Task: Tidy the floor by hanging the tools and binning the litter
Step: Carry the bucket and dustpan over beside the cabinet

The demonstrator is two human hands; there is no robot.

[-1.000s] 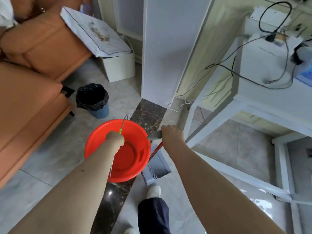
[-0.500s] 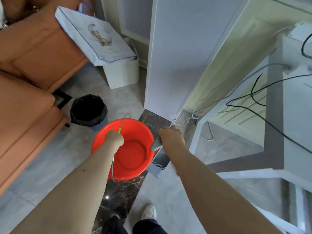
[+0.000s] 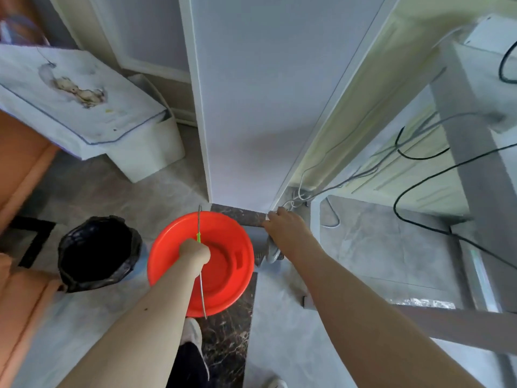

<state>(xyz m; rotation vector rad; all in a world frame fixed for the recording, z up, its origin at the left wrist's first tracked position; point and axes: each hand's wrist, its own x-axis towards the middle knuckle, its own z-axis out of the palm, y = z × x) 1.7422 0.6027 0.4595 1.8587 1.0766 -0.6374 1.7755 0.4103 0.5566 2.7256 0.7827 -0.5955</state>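
My left hand is closed around the wire handle of a red bucket, which hangs above the floor and looks empty inside. My right hand is closed on the grey handle of a dustpan; most of the dustpan is hidden below the hand and blurred. A small bin lined with a black bag stands on the floor just left of the bucket.
A white pillar or door panel rises straight ahead. A white box with a flat bag on top sits at the left, by an orange sofa. A white desk frame with dangling cables fills the right.
I have moved forward toward the white pillar; the bin now lies beside the bucket. Both hands keep their grips, and the dustpan has swung close to the pillar's base.
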